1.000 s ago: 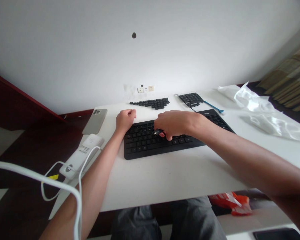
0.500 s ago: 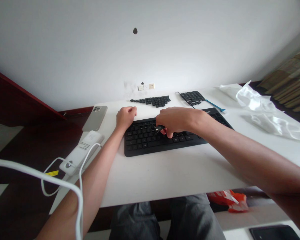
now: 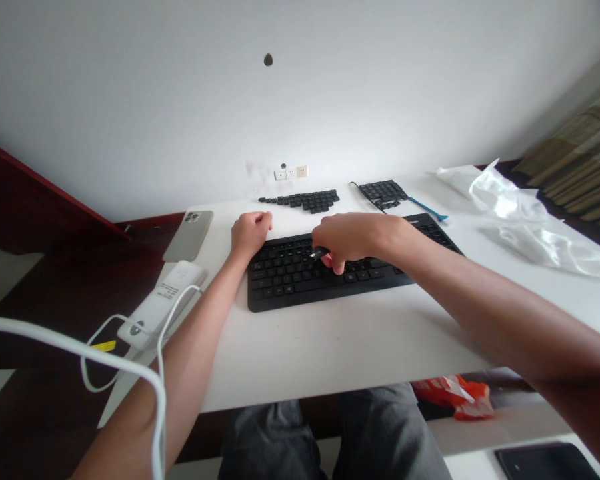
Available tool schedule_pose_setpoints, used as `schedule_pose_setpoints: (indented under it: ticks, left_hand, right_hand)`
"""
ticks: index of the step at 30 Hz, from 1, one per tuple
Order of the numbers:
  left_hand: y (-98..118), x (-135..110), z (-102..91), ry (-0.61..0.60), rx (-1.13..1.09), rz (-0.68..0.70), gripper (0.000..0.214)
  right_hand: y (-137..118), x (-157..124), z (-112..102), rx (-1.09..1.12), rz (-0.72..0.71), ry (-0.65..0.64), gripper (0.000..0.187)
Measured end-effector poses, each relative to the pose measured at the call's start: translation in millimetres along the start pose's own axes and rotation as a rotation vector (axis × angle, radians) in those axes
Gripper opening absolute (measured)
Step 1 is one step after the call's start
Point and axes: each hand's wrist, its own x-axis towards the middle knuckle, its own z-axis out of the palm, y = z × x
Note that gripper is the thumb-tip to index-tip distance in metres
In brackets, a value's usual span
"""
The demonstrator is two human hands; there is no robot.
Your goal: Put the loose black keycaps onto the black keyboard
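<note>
A black keyboard lies on the white desk in front of me. My right hand hovers over its middle rows, fingers closed on a small dark tool whose tip points at the keys. My left hand is curled into a loose fist and rests at the keyboard's upper left corner. Behind the keyboard lies a row of loose black keycaps. A second black keypad piece sits farther right.
A phone lies face down at the desk's left edge. A white power bank with a white cable sits nearer. A blue pry tool and crumpled clear plastic are at the right. Wall sockets are behind.
The view has shifted slightly, so everything sits a little higher in frame. My right hand stays over the same keys with the tool; my left hand has not moved.
</note>
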Motion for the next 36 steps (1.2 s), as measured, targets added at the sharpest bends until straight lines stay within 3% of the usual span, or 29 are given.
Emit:
schedule_pose_setpoints:
  ticks: [13, 19, 29, 36]
  left_hand:
    - [-0.1, 0.3, 0.3, 0.0, -0.008, -0.005, 0.04]
    - [1.1, -0.4, 0.0, 0.0, -0.001, -0.013, 0.039]
    - [2.5, -0.1, -0.6, 0.007, 0.012, -0.023, 0.038]
    - [2.1, -0.5, -1.1, 0.003, 0.019, -0.031, 0.038]
  right_hand:
    - [9.1, 9.1, 1.2, 0.122, -0.003, -0.053, 0.012]
    - [12.4, 12.4, -0.2, 0.104, 0.1, -0.021, 0.024]
    - [2.9, 8.7, -3.3, 0.024, 0.105, -0.012, 0.029]
    - [5.0, 14.6, -1.5, 0.007, 0.099, -0.021, 0.05]
